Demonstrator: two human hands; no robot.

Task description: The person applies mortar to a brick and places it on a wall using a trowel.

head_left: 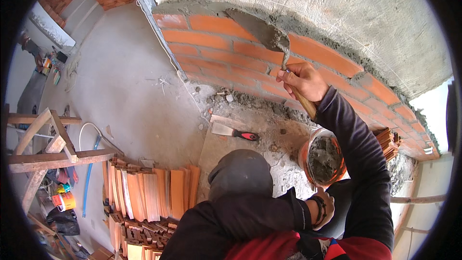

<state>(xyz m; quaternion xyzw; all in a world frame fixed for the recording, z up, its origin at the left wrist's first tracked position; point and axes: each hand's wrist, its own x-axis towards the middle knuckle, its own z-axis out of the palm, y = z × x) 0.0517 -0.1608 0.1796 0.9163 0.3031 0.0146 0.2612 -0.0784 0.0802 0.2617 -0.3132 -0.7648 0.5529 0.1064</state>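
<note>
Now | right hand [305, 82] outstretched, grip around trowel [260, 31] | left hand [326, 208] lower, grip unclear

Light: soft, even, fairly bright. Brightest item, as I see it: white patch [435, 103], far right, nearly washed out. Plaster wall [346, 24], far: pale, lightly shaded. Floor [130, 67], left: faint diffuse sheen. Dark sleeve [361, 159], near right: folds sunk in shadow. Trowel [260, 30]: outline sharp. Brick courses [207, 39]: bowed toward the right. Left margin: detail soft, falling into a black round border.
</note>
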